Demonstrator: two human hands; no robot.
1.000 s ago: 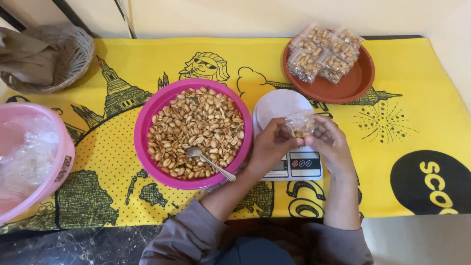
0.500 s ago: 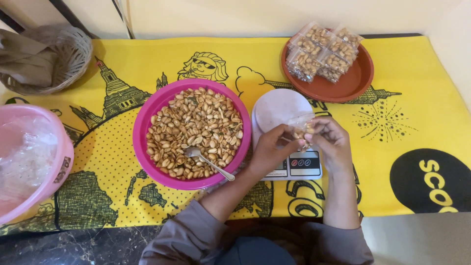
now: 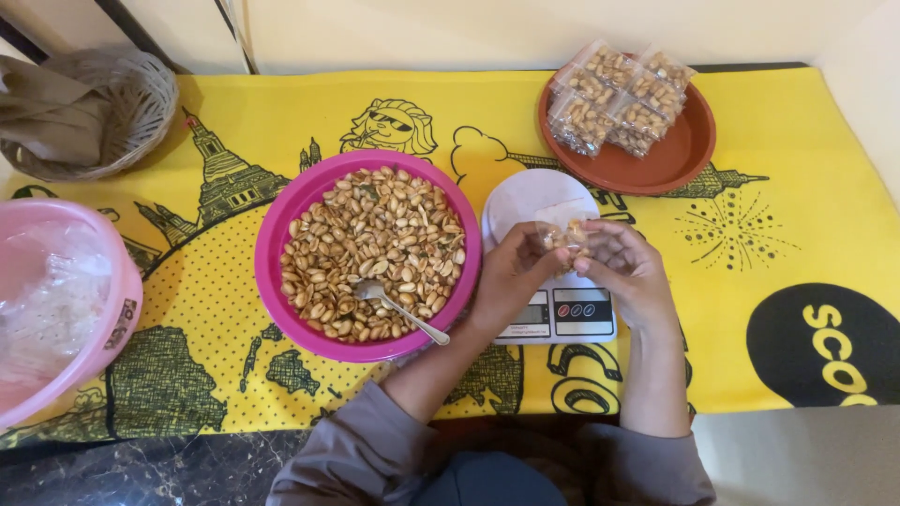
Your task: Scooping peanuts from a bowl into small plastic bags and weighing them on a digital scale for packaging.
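Observation:
My left hand (image 3: 514,272) and my right hand (image 3: 626,265) meet over a white kitchen scale (image 3: 544,201) and both pinch a small clear packet of peanuts (image 3: 567,236) between their fingertips. The packet hangs just above the scale's platform. To the left of my left hand stands a magenta bowl (image 3: 281,220) full of roasted peanuts, with a metal spoon (image 3: 398,306) resting in it, handle towards me.
A brown plate (image 3: 667,164) at the back right carries several filled clear packets (image 3: 614,94). A pink tub (image 3: 117,309) with clear plastic bags stands at the left edge. A wicker basket (image 3: 141,103) sits at the back left. A yellow printed cloth (image 3: 797,187) covers the table.
Both hands turned the packet and drew it slightly lower and closer together over the scale. The bowl, spoon and plate have not moved.

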